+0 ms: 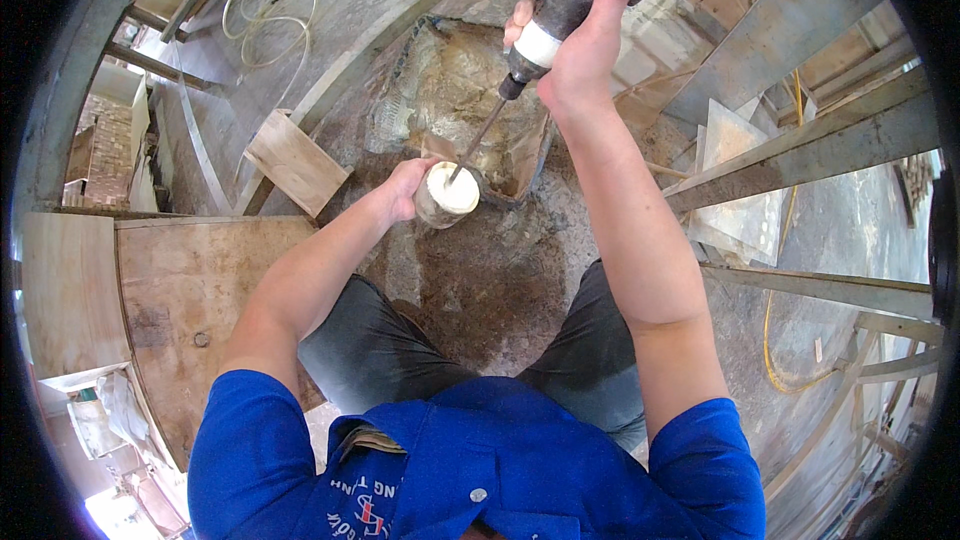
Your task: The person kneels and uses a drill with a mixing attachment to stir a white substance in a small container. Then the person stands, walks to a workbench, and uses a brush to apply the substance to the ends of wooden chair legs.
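Note:
My right hand [582, 45] grips a dark power tool [565, 5] with a white band, raised high. Its thin metal shaft [478, 140] runs down into a small round container [449, 193] of cream-coloured paste. My left hand [407, 185] steadies that container from its left side. The container sits on the rough ground, just in front of a shallow battered tray [455, 90] with brownish residue. My knees in dark trousers are spread below it.
A wooden board [296, 162] lies left of the tray. Plywood panels [170, 290] lie at the left. Metal beams [800, 150] cross on the right with a yellow cord [770, 340]. A coil of wire [268, 15] lies at upper left.

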Demonstrator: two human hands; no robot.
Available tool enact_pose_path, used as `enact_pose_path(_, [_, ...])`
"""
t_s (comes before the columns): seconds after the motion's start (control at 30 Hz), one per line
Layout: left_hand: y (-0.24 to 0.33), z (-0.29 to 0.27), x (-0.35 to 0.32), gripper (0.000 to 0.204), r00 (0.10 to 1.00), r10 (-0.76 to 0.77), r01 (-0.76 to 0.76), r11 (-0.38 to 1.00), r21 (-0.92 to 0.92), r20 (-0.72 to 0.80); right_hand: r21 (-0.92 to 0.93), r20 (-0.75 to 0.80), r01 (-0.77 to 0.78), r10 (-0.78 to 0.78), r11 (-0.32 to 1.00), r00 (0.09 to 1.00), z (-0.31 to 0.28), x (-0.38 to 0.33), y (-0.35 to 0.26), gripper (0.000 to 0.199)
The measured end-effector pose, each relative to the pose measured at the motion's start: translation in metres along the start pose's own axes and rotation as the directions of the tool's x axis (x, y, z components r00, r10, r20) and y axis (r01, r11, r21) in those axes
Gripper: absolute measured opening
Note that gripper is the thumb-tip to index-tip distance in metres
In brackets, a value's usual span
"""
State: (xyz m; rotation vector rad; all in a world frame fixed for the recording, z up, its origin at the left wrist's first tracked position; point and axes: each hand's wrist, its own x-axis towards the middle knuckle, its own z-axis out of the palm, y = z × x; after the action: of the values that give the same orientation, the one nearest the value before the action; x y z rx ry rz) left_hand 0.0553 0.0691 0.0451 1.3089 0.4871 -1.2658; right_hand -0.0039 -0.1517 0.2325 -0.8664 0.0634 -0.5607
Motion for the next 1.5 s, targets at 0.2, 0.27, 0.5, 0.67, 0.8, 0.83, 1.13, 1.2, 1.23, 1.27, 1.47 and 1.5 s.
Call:
enact_pose_path(0.2, [0.003, 0.002, -0.001, 0.039, 1.000, 0.008, -0.008, 1.000, -0.005, -0.019, 0.025, -0.058, -0.006, 0.007, 1.000, 0.998, 0.000, 0.000, -0.002, 0.068])
enact_pose_path(0.27, [0.003, 0.001, -0.001, 0.039, 1.000, 0.016, -0.016, 1.000, 0.003, -0.023, -0.003, -0.027, 0.001, -0.001, 1.000, 1.000, 0.000, -0.001, -0.001, 0.072])
enact_pose_path(0.5, [0.004, 0.002, 0.000, 0.037, 0.999, 0.027, -0.027, 0.999, -0.017, -0.037, -0.021, -0.002, 0.027, -0.027, 0.999, 1.000, 0.002, -0.002, -0.003, 0.072])
enact_pose_path(0.67, [0.006, 0.002, -0.004, 0.034, 0.998, 0.020, -0.019, 1.000, 0.004, -0.051, 0.030, -0.046, 0.001, 0.000, 1.000, 0.999, 0.004, 0.000, -0.004, 0.067])
enact_pose_path(0.8, [0.005, 0.011, -0.005, 0.033, 0.992, 0.064, -0.061, 0.997, 0.036, -0.109, 0.102, -0.061, 0.005, 0.001, 0.995, 0.998, 0.003, 0.005, -0.006, 0.058])
enact_pose_path(0.83, [0.006, 0.008, -0.005, 0.033, 0.995, 0.047, -0.045, 0.999, 0.018, -0.090, 0.098, -0.052, 0.011, -0.006, 0.995, 0.999, 0.004, 0.005, -0.006, 0.057])
enact_pose_path(1.13, [0.011, 0.003, -0.001, 0.032, 0.999, 0.047, -0.047, 0.999, 0.011, 0.006, 0.173, -0.072, 0.044, -0.032, 0.984, 0.997, 0.000, 0.008, -0.007, 0.053])
enact_pose_path(1.2, [0.013, 0.005, -0.001, 0.032, 0.999, 0.045, -0.044, 0.999, 0.030, -0.010, 0.177, -0.070, 0.043, -0.031, 0.983, 0.997, -0.001, 0.009, -0.006, 0.053])
enact_pose_path(1.23, [0.013, 0.005, -0.001, 0.033, 0.999, 0.049, -0.048, 0.998, 0.029, -0.018, 0.175, -0.074, 0.043, -0.030, 0.984, 0.997, -0.001, 0.010, -0.006, 0.053])
enact_pose_path(1.27, [0.013, 0.006, -0.001, 0.035, 0.998, 0.054, -0.053, 0.998, 0.028, -0.026, 0.175, -0.077, 0.043, -0.030, 0.984, 0.997, -0.001, 0.010, -0.005, 0.053])
enact_pose_path(1.47, [0.014, 0.013, -0.005, 0.038, 1.000, -0.001, 0.001, 1.000, -0.007, -0.003, 0.187, -0.058, 0.021, -0.011, 0.982, 0.998, -0.006, 0.012, -0.004, 0.052])
enact_pose_path(1.5, [0.014, 0.013, -0.006, 0.039, 1.000, -0.008, 0.007, 1.000, -0.010, -0.013, 0.197, -0.060, 0.033, -0.022, 0.980, 0.998, -0.006, 0.013, -0.004, 0.052])
